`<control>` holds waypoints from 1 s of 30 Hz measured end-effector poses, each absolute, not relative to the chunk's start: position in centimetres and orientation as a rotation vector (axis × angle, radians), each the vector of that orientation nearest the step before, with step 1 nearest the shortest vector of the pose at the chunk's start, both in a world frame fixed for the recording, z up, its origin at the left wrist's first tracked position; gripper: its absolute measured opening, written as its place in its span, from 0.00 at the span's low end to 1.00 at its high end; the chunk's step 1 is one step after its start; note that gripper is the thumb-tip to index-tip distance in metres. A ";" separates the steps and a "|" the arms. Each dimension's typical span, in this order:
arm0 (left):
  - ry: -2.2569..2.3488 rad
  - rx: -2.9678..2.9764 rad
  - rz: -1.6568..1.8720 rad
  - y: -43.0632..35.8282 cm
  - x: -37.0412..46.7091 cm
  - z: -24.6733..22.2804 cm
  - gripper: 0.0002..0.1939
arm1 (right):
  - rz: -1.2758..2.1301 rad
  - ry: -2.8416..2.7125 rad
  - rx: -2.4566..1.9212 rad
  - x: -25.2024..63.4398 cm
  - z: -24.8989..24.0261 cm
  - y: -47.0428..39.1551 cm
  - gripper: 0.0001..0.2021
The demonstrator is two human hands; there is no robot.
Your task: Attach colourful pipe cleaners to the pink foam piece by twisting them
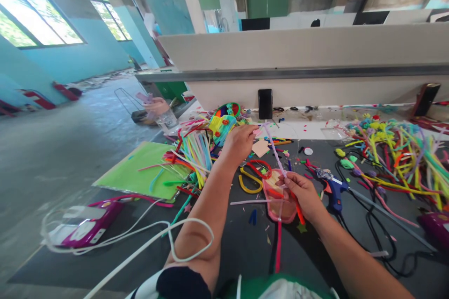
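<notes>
A lilac pipe cleaner (275, 150) slants up and away from my right hand (303, 192), which pinches its near end between thumb and fingers. At its far end are the closed fingertips of my left hand (240, 142), held farther out over the table. An orange-red pipe cleaner strip (299, 210) shows beside my right fingers, partly hidden by them. Below that hand lies a pink-edged flat piece (284, 212), partly covered. A pale lilac strip (249, 202) and a red strip (278, 245) extend from it. Scissors with red and yellow handles (250, 184) lie to its left.
A blue glue gun (335, 191) with dark cables lies at right, near a tangle of pipe cleaners (389, 149). More pipe cleaners (196, 149) and a green sheet (140, 170) are at left. A white cable (140, 238) loops over my left forearm. A phone (265, 103) leans against the partition.
</notes>
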State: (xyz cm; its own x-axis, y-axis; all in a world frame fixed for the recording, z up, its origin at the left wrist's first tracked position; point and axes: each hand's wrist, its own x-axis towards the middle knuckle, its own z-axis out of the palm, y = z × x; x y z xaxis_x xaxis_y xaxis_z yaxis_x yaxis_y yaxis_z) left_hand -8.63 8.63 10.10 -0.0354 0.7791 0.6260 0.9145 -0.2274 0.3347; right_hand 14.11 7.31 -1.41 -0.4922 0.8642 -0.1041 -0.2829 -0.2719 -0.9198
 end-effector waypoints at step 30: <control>-1.685 -2.201 -1.202 8.9 -8.0 9.6 0.19 | 1.845 -1.254 -0.829 13.9 -1.4 7.0 0.14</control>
State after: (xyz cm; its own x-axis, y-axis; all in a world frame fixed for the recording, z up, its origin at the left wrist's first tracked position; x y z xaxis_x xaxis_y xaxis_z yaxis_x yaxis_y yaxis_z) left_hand -8.02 8.87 9.57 0.0647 0.7620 0.6444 0.8572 -0.3730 0.3550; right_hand 13.94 6.99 -1.36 -0.5142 0.8516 -0.1017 -0.2186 -0.2448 -0.9446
